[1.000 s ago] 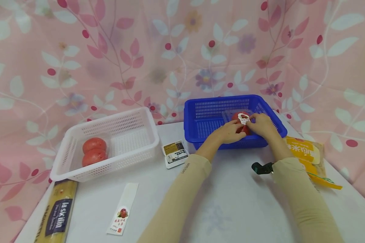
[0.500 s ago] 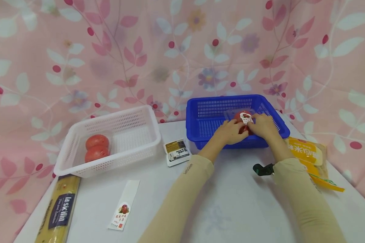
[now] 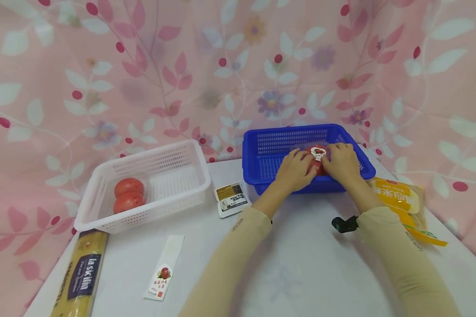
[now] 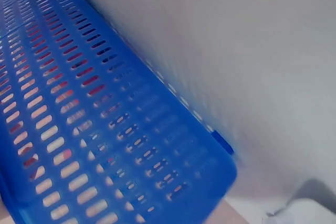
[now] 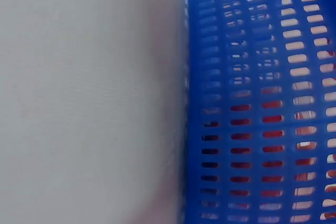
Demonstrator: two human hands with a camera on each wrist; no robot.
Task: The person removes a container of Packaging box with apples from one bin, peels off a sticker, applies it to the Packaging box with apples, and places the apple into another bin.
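Note:
In the head view, a clear plastic box of red fruit [image 3: 315, 167] sits at the right end of the blue basket [image 3: 293, 127]. A white label [image 3: 318, 152] with a fruit picture lies across its top. My left hand [image 3: 292, 171] holds the box's left side, its thumb near the front rim of the basket. On the other side my right hand [image 3: 343, 164] grips the box, fingertips right at the label's edge. Both wrist views show mostly the outside of the basket wall [image 4: 113, 103], with red showing through its slots; the fingers are hidden behind it.
To the left stands a white basket [image 3: 204, 176] with another box of red fruit [image 3: 129, 193]. A spaghetti pack [image 3: 83, 273], a label strip [image 3: 164, 268] and a small white-and-gold packet [image 3: 232, 199] lie on the table. A yellow grain bag [image 3: 400, 198] is beside my right forearm.
My left hand has shifted slightly left and back along the box, and its fingers reach further over the side. My right hand has moved slightly over the box. The label looks more bent down.

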